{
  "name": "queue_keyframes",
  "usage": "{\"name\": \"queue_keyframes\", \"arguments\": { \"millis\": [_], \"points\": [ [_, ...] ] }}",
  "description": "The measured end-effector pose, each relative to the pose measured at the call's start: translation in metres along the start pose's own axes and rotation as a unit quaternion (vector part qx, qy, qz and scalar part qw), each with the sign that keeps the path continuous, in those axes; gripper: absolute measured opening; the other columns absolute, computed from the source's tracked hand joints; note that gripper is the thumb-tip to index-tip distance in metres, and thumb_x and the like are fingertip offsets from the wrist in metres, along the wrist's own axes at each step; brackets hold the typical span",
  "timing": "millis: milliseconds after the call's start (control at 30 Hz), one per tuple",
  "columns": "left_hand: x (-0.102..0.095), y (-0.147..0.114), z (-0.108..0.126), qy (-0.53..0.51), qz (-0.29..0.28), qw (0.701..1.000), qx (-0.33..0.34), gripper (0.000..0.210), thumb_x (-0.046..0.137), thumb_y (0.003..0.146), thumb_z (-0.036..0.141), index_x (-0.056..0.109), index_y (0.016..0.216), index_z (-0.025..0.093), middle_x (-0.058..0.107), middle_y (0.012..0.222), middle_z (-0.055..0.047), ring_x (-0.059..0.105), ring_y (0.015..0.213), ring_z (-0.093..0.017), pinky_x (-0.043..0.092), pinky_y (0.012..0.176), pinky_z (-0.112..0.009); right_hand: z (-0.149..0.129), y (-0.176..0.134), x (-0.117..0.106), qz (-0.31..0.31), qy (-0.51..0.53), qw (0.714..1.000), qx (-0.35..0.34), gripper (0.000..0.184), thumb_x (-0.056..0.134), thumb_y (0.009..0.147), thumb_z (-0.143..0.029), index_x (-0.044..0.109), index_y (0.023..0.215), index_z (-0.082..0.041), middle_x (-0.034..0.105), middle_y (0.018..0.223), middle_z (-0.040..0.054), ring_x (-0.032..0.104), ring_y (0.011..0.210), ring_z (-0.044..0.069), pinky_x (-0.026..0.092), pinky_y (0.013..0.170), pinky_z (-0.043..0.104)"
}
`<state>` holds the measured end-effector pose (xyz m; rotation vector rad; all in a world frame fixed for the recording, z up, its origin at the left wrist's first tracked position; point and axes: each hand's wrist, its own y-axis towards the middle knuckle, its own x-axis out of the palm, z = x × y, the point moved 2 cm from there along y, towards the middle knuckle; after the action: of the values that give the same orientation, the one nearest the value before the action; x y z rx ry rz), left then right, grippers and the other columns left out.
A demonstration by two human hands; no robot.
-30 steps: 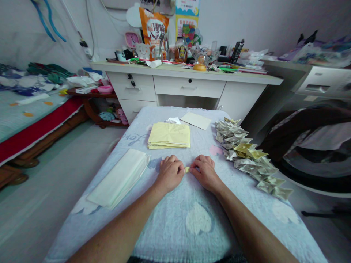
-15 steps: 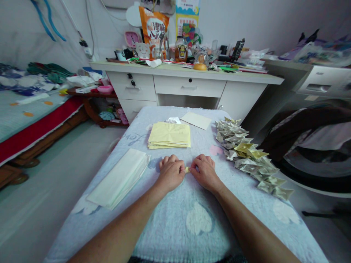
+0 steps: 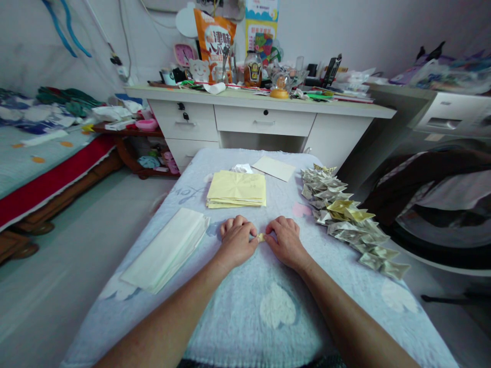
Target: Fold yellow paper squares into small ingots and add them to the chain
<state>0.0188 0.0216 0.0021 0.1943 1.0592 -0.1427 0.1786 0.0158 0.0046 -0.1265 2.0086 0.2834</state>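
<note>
Between my two hands, low over the cloth-covered table (image 3: 230, 327), is a small piece of folded yellow paper (image 3: 261, 237), mostly hidden by the fingers. My left hand (image 3: 238, 240) pinches its left end with curled fingers. At the right end, my right hand (image 3: 284, 239) pinches it between thumb and fingers. Just beyond the hands lies a stack of yellow paper sheets (image 3: 236, 189). Left of my left hand is a stack of long, pale folded paper (image 3: 166, 250). Rows of folded paper pieces with pointed ends (image 3: 351, 225), mostly grey with some yellow, lie to the right.
A pale flat card (image 3: 274, 168) and a crumpled white tissue (image 3: 242, 168) lie at the table's far end. Behind stands a white desk (image 3: 264, 120) crowded with small items. A washing machine (image 3: 445, 204) is on the right, a bed (image 3: 46, 163) on the left.
The fingers of my left hand have loosened and shifted slightly, with the thumb more apart from the index finger. My right hand stays nearly in place, and the paper remains between them.
</note>
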Motion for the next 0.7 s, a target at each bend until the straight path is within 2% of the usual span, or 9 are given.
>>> {"name": "queue_keyframes", "arguments": {
  "millis": [167,367,567,700],
  "points": [
    [-0.0004,-0.0004,0.001,-0.017,0.004,1.0,0.012,0.005,0.064,0.076,0.03,0.063,0.08,0.026,0.057,0.097,-0.001,0.045,0.098,-0.024,0.029,0.087,-0.041,-0.0006,-0.0009,-0.0026,-0.008,0.012,1.0,-0.015,0.013,0.059,0.085,-0.035,0.062,0.09,-0.023,0.054,0.094,0.0052,0.044,0.095,0.023,0.031,0.085,0.038],
    [-0.0019,-0.0025,0.0034,-0.046,0.014,0.995,0.083,0.006,0.062,0.077,0.022,0.058,0.081,0.023,0.06,0.092,0.0,0.047,0.095,-0.021,0.033,0.084,-0.035,0.0026,-0.0011,-0.0034,-0.013,0.032,0.999,-0.032,0.014,0.06,0.085,-0.035,0.063,0.093,-0.024,0.054,0.095,0.0041,0.044,0.095,0.022,0.031,0.086,0.037],
    [-0.0065,-0.0042,0.008,-0.073,-0.012,0.988,0.135,0.006,0.054,0.08,0.015,0.053,0.078,0.021,0.06,0.083,0.0,0.049,0.089,-0.019,0.036,0.08,-0.031,0.0056,-0.0019,-0.0034,-0.013,0.048,0.998,-0.045,0.015,0.066,0.08,-0.033,0.066,0.094,-0.027,0.051,0.1,0.0036,0.044,0.097,0.021,0.031,0.087,0.037],
    [-0.0074,-0.0055,0.0088,-0.083,-0.016,0.984,0.155,0.009,0.052,0.08,0.012,0.053,0.079,0.021,0.059,0.08,0.0,0.049,0.087,-0.018,0.037,0.079,-0.03,0.0047,-0.0026,-0.005,-0.006,0.064,0.997,-0.045,0.01,0.066,0.08,-0.032,0.066,0.087,-0.025,0.05,0.102,0.0035,0.043,0.099,0.021,0.031,0.088,0.037]
  ]
}}
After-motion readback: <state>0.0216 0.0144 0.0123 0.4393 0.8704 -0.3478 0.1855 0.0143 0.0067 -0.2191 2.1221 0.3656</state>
